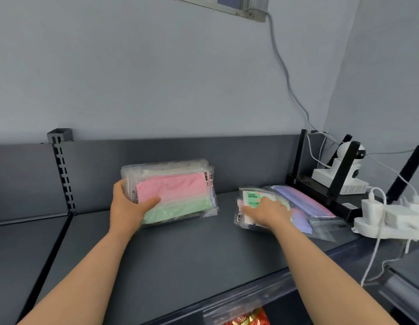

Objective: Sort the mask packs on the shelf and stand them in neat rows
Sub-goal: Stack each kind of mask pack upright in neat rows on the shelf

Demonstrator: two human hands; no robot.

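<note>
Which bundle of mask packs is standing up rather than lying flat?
The clear plastic packs of pink and green masks, gripped by the left hand; the purple-mask packs under the right hand lie flat.

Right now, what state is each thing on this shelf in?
pink and green packs, upright on edge, gripped by the left hand
green-label pile, lying flat, right hand resting on top
purple packs, lying flat
power strip, plugs inserted
white camera, standing upright

Even soft light, wide-angle bending, slight blur.
</note>
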